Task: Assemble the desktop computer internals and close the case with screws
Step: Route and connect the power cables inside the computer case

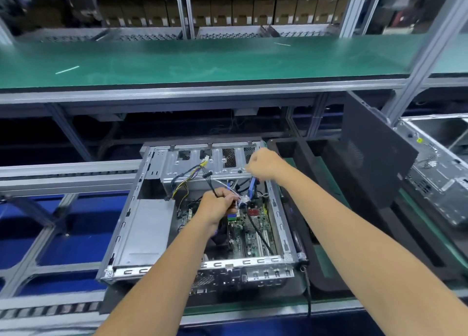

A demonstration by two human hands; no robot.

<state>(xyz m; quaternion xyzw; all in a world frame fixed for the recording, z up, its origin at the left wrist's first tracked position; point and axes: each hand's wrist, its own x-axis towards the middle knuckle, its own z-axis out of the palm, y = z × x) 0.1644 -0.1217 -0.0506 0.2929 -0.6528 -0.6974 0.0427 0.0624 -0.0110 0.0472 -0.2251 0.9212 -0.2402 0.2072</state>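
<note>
— Green matting covers the upper shelf [202, 59] of the line, with stacked brown boxes [228, 6] blurred behind it. Where is the machine?

— Lower down, on the bench [326, 259]: an open case [121, 234] lying flat, its silver power supply [144, 231] at the left and the motherboard [250, 231] at the right.

— And the hands?

— Both are inside the case. The left hand [217, 204] is curled round a bundle of thin cables [238, 197], white and black, just above the motherboard. The right hand [263, 164] sits further back, near the drive cage [202, 163], fingers closed in a fist; a blue cable [252, 187] drops from beneath it, so it seems to grip that.

— Are you sure of the grip?

— Not wholly. Its fingertips are turned away from the camera and smeared by blur, so the contact itself is hidden.

— What else is hard to read?

— The left forearm covers the middle of the case, including much of the board's left part. Connectors at the cable ends are too small to name. A yellow-and-black wire loom [186, 181] runs from the cage toward the power supply, but where it ends I cannot tell.

— How do the arms lie?

— Both bare forearms reach forward from the bottom edge, the left rising from the lower left, the right coming in from the lower right, wrist bent downward over the cage.

— Anything beside it?

— A dark side panel [374, 153] leans upright at the right, and another bare case [435, 168] is cut off by the frame edge.
</note>
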